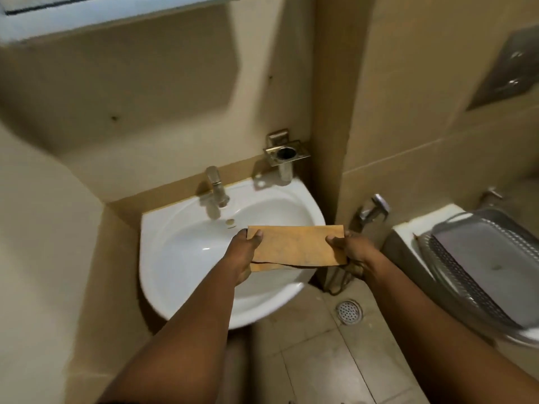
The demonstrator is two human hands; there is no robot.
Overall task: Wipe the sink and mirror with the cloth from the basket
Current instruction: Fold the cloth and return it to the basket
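cloth [297, 246] is out of the basket [478, 258], folded, my left hand [245, 255] and right hand [350, 249] pinching its ends over the sink [180, 243]. looks like no wiping started. sink and mirror [87, 16] both left.

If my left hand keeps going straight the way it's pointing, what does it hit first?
Probably the tap. The left hand, gripping the cloth, points over the sink basin toward the back wall, where the tap stands. Depth is unclear.
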